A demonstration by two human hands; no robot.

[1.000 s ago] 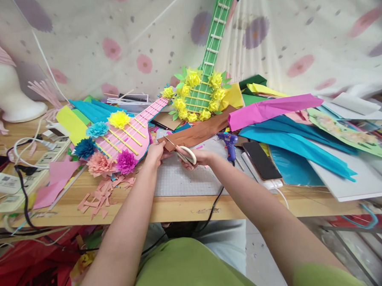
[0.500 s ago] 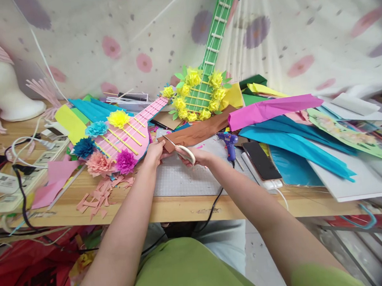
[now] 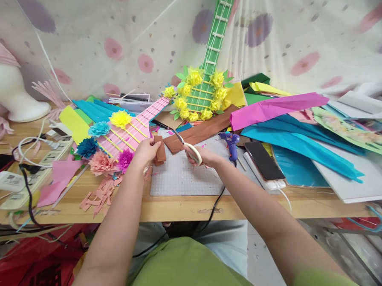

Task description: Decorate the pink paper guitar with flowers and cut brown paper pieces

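My left hand (image 3: 145,152) pinches a small cut-off piece of brown crepe paper (image 3: 160,149), held just above the grey cutting mat (image 3: 183,179). Scissors (image 3: 190,148) with cream handles are gripped in my right hand (image 3: 204,156), blades pointing up and left toward the long brown crepe strip (image 3: 203,129) that lies across the table. The small piece is separate from the strip. A pink paper guitar (image 3: 131,135) with paper flowers lies just left of my left hand.
A green paper guitar (image 3: 210,61) with yellow flowers leans on the curtain. A blue glue gun (image 3: 231,143) and a phone (image 3: 262,159) sit right of the mat. Pink and blue paper sheets (image 3: 299,133) pile at right. Power strips, cables and pink scraps (image 3: 99,197) crowd the left.
The scissors have cut through the brown strip. My left hand has drawn the cut-off brown piece away to the left, and the scissors now point up clear of the paper.
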